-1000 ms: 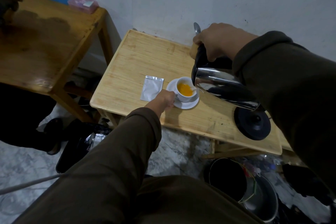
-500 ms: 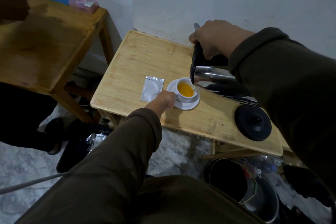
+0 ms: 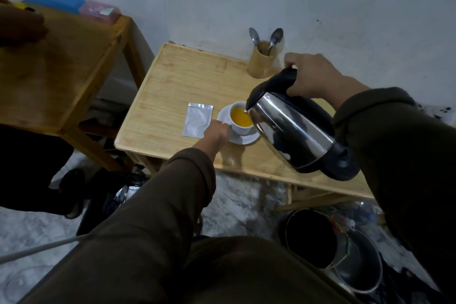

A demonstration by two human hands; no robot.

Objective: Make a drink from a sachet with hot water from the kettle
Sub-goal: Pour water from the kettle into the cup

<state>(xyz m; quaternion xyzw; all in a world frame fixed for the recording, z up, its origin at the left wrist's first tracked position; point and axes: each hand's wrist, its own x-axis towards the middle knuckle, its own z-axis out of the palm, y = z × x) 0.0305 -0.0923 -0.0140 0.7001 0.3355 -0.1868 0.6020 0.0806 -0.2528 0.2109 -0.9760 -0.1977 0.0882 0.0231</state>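
Observation:
A white cup point(image 3: 241, 129) of orange liquid stands on a white saucer point(image 3: 246, 140) on the small wooden table point(image 3: 177, 81). My left hand point(image 3: 216, 134) pinches the saucer's near-left rim beside the cup. My right hand point(image 3: 315, 76) grips the black handle of the steel kettle point(image 3: 291, 128). The kettle is tilted and off the table, its spout over the cup's right rim. A flat silver sachet point(image 3: 197, 119) lies just left of the saucer.
A wooden holder point(image 3: 261, 64) with two spoons stands at the table's back by the wall. A taller wooden table point(image 3: 61, 69) at left carries a blue box point(image 3: 51, 0) and a pink box point(image 3: 101, 11); another person's hand point(image 3: 19, 24) rests there. Dark pots point(image 3: 311, 237) sit on the floor.
My right hand and the kettle have shifted right and lower, uncovering the spoon holder. The kettle now hides its black base. My left hand has stayed at the saucer.

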